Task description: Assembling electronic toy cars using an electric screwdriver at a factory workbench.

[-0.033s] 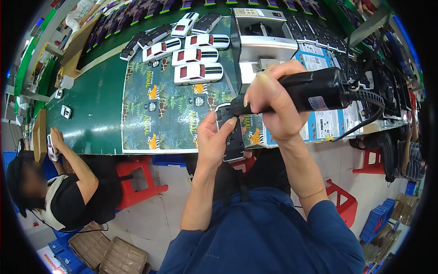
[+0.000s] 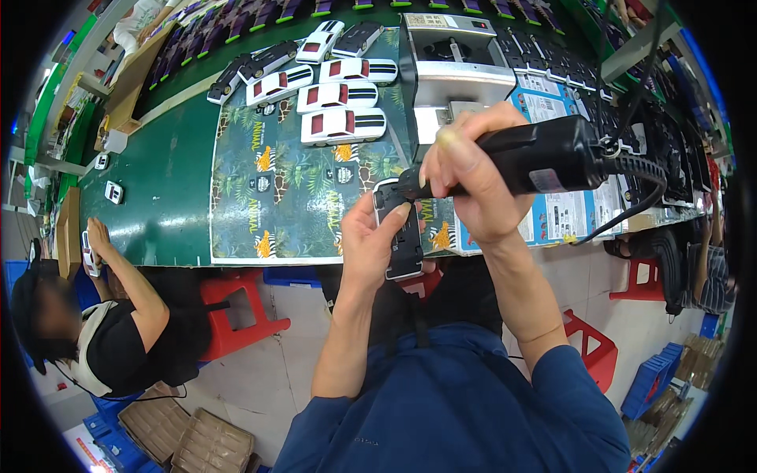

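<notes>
My left hand (image 2: pixel 368 240) grips a toy car (image 2: pixel 406 248) turned so its black underside faces up, over the table's near edge. The thumb presses on the underside. In my right hand (image 2: pixel 481 173) is a black corded electric screwdriver (image 2: pixel 540 154), held nearly level. Its tip end meets the car's underside near the upper end; the exact contact point is hidden. Beyond my hands, several white toy cars with black stripes (image 2: pixel 344 126) stand on the printed mat (image 2: pixel 303 205), and a few with black undersides up (image 2: pixel 268 61) lie behind them.
A metal machine (image 2: pixel 461 83) stands past my right hand. Black car bases (image 2: pixel 544 59) and printed sheets (image 2: pixel 544 106) lie to its right. The screwdriver's coiled cord (image 2: pixel 650 173) hangs at the right. At left, a co-worker (image 2: pixel 102 323) holds a toy car. Red stools (image 2: pixel 236 311) stand below.
My right hand's fingers and the screwdriver have shifted very slightly. The left hand and the car stay in place.
</notes>
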A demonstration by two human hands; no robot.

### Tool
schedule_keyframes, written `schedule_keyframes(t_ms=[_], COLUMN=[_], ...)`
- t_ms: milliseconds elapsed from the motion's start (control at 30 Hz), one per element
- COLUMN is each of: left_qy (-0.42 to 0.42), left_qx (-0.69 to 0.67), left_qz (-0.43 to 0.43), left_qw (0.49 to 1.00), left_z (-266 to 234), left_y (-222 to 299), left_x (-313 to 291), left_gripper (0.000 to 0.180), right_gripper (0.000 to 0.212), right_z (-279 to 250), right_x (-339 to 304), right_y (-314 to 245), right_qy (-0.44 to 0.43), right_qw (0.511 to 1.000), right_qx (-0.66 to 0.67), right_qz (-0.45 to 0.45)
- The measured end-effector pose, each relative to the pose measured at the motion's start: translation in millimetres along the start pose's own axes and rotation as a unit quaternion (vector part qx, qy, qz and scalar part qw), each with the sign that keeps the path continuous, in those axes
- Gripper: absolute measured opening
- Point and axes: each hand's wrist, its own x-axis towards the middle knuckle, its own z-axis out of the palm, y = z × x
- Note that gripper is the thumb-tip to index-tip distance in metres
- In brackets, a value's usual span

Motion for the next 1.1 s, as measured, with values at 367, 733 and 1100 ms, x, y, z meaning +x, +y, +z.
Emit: schedule_keyframes(t_ms=[367,733,1100], left_qy=[0.016,0.003,0.06], left_qx=[0.007,-0.008,0.012], left_qz=[-0.019,-0.001,0.023], left_qw=[1.0,1.0,0.998], left_z=[-2.0,0.7,-7.8], left_y=[-0.1,-5.1,2.4], left_x=[4.9,0.6,5.2], left_gripper=[0.022,0.022,0.025], right_gripper=[0.023,0.019,0.021], right_z=[-8.7,-13.1,-65.1], right_x=[8.0,-5.4,5.3], right_y=[8.5,1.2,-34.3], right_qy=[-0.159,-0.113,-0.15], right_qw=[0.986,0.988,0.982], right_qx=[0.019,0.1,0.093], right_qz=[0.053,0.044,-0.067])
